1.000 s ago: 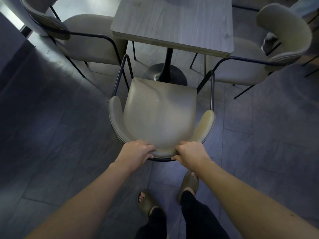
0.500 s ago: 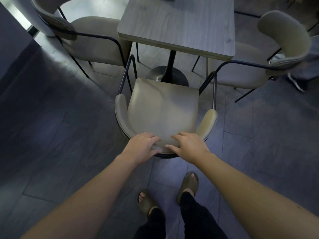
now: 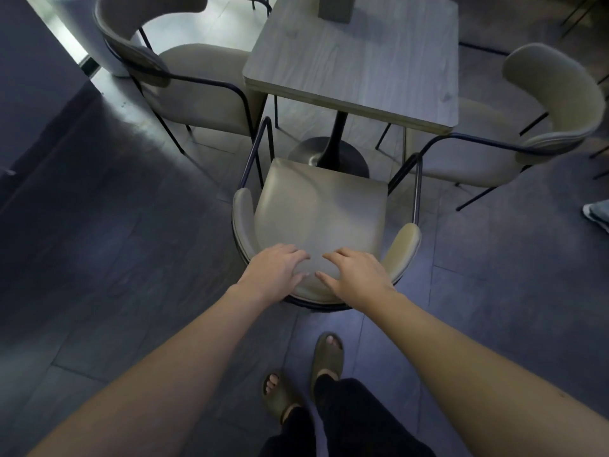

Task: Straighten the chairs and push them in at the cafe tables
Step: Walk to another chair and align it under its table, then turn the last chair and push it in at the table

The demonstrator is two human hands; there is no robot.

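Observation:
A beige padded chair (image 3: 316, 206) with a black metal frame stands right in front of me, its seat front close to the pedestal of the grey wooden table (image 3: 362, 61) and not under the top. My left hand (image 3: 275, 270) and my right hand (image 3: 354, 275) lie side by side over the middle of its curved backrest, fingers spread and loose, gripping nothing. Two matching chairs flank the table: the left chair (image 3: 204, 84) with its seat partly under the top, and the right chair (image 3: 478, 150) angled beside the corner.
A grey upright object (image 3: 336, 6) stands on the table's far side. The round black pedestal base (image 3: 329, 156) sits just ahead of the near chair. A dark wall (image 3: 29, 61) runs along the left. Another person's shoe (image 3: 596, 214) shows at the right edge.
Both hands have let go of the backrest, opened and slid together toward its middle. The chair sits a little nearer the table, and the view has tilted up.

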